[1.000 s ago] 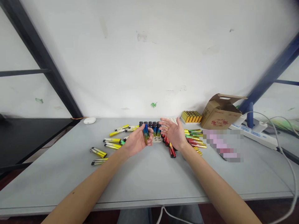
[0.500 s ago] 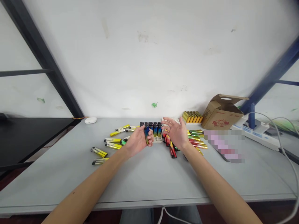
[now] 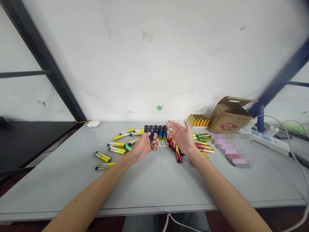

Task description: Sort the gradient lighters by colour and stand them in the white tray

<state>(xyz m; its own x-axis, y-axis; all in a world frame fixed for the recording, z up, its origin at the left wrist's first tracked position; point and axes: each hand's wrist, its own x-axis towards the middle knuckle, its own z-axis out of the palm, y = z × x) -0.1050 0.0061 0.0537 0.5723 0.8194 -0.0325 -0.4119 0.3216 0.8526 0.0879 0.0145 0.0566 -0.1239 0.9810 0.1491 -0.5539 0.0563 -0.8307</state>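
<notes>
My left hand [image 3: 144, 145] is closed on a blue lighter [image 3: 151, 139] with a yellowish lower end, held upright. Fingers spread, my right hand [image 3: 182, 137] holds nothing, palm turned inward. Behind and between the hands, several dark-topped blue lighters [image 3: 160, 132] stand in rows in a white tray [image 3: 163, 144]. Yellow lighters [image 3: 117, 150] lie scattered left of my left hand, with a green one [image 3: 127, 147] among them. Red lighters [image 3: 178, 156] lie beneath and beside my right hand, partly hidden by it.
Gold cylinders [image 3: 199, 120] stand grouped at the back right beside an open cardboard box [image 3: 229, 120]. A white power strip [image 3: 267, 140] with cables and a blurred flat object [image 3: 230, 150] are farther right. A white case [image 3: 93, 124] sits at the back left.
My left hand has shifted slightly to the right at the wrist, still holding the blue lighter. My right hand is nearly unmoved, and the view has shifted slightly.
</notes>
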